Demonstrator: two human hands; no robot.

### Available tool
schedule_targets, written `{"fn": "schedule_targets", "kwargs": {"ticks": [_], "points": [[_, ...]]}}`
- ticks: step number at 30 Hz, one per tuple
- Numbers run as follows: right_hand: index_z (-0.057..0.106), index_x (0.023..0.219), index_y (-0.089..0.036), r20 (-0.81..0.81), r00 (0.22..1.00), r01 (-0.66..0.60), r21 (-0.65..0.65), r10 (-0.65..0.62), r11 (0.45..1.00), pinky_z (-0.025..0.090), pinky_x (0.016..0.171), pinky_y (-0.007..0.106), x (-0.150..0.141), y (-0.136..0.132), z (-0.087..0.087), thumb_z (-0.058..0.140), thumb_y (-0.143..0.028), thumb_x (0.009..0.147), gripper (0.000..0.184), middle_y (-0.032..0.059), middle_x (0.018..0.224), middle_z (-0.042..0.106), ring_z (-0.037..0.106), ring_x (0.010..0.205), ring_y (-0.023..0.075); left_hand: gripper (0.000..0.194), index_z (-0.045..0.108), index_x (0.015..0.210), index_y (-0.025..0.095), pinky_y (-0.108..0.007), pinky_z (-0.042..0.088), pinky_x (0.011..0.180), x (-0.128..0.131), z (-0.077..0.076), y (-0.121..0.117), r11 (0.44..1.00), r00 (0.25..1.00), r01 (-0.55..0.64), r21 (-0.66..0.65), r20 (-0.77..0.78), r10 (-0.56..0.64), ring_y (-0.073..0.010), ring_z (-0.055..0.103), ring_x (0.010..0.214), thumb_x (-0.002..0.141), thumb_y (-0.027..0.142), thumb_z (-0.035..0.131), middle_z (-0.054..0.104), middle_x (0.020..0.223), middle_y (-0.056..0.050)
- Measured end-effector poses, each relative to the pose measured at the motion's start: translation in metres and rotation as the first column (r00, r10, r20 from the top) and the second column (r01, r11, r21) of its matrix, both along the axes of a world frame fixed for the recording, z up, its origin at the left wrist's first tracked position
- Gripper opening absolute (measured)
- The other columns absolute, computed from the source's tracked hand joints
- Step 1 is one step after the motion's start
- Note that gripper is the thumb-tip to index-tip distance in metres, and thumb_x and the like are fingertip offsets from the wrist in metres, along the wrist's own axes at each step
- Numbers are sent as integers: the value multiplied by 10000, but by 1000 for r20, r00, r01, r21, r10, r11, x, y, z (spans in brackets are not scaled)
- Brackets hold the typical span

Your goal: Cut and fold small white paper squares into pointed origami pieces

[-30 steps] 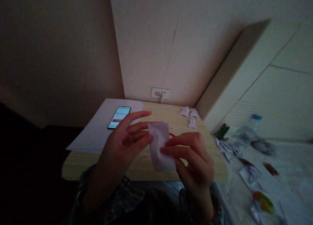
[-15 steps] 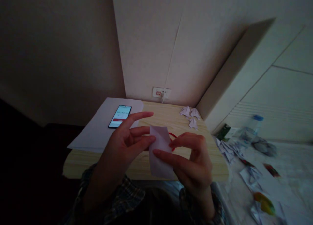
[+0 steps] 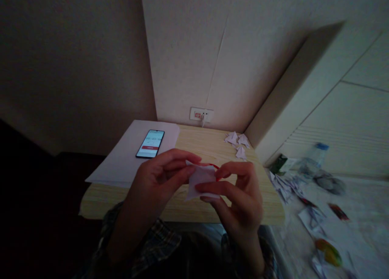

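Resting face up on the white sheets (image 3: 117, 163), the phone (image 3: 150, 144) is presumably placed for easy reading. Over the table (image 3: 178, 210), the left hand (image 3: 154, 175) pinches the small paper's (image 3: 201, 177) left edge, likely steadying it; the right hand's (image 3: 243, 196) fingers grasp its right side, probably for control. 3 folded papers (image 3: 232, 138) sit at the far-right corner, seemingly away from the fingers.
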State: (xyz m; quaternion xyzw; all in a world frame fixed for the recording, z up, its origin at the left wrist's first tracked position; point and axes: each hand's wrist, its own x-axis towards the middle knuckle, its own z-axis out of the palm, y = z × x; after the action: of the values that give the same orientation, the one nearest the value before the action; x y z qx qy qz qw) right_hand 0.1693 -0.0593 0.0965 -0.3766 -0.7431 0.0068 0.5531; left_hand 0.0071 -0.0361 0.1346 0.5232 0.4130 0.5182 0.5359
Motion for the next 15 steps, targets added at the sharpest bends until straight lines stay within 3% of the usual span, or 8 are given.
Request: {"fn": "schedule_targets", "kwargs": {"ticks": [3, 6, 10, 15], "points": [[746, 855, -279, -152, 987, 44, -49, -51, 998, 492, 673, 339, -5, 2, 1, 707, -187, 904, 111, 13, 905, 540, 565, 840, 189, 86, 739, 763, 219, -261, 598, 712, 2, 1, -1, 999, 997, 11, 53, -74, -7, -199, 772, 793, 836, 200, 697, 809, 791, -1], [730, 800, -253, -234, 969, 61, -75, -77, 995, 478, 648, 323, -8, 4, 3, 721, -148, 878, 131, 8, 873, 546, 558, 798, 175, 112, 736, 752, 232, -257, 595, 678, 3, 1, 0, 998, 999, 5, 70, -53, -1, -189, 755, 759, 848, 235, 679, 790, 752, 11], [720, 769, -241, -258, 963, 58, -103, -83, 993, 483, 653, 317, -10, 5, 3, 722, -144, 876, 144, 7, 861, 554, 566, 799, 173, 178, 703, 688, 227, -220, 557, 607, 1, 1, 3, 988, 991, 38, 149, -133, -18, -154, 704, 659, 855, 239, 644, 731, 667, 43], [689, 734, -228, -255, 965, 9, -163, -51, 987, 490, 677, 296, -10, 7, 6, 748, -137, 856, 163, -5, 857, 556, 567, 802, 159, 219, 688, 662, 214, -205, 468, 557, 0, 1, 3, 971, 953, 1, 240, -294, 72, -130, 619, 579, 863, 276, 625, 664, 600, 55]]}}
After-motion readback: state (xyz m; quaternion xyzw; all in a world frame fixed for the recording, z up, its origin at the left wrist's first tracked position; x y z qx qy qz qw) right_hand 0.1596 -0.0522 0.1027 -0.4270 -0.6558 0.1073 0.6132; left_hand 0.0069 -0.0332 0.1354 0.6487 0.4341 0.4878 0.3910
